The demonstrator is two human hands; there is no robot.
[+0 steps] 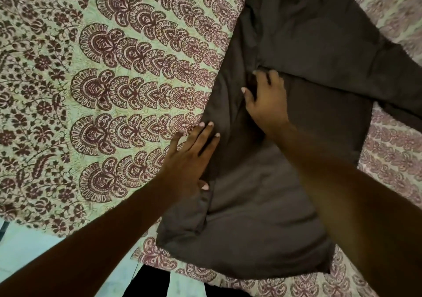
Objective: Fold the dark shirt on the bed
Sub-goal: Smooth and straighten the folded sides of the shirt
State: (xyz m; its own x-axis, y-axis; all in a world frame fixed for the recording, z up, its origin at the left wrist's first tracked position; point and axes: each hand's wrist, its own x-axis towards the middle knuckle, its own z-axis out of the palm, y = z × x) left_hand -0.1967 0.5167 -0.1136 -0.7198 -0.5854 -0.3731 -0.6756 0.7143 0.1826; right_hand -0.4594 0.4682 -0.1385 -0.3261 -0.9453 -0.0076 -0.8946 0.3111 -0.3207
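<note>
The dark brown shirt (pixel 303 57) lies spread over the patterned bedspread (pixel 96 73), running from the near edge up to the top right. A sleeve lies folded across its body towards the right. My left hand (pixel 190 159) rests flat with straight fingers on the shirt's left edge, partly on the bedspread. My right hand (pixel 267 101) presses on the middle of the shirt, its fingertips at the edge of the folded-over sleeve.
The bed's near edge (pixel 127 239) runs diagonally at the bottom left, with pale floor (pixel 29 251) below it. A dark shape (pixel 148 283) shows at the bottom, by the floor. Bedspread extends widely to the left and at the far right.
</note>
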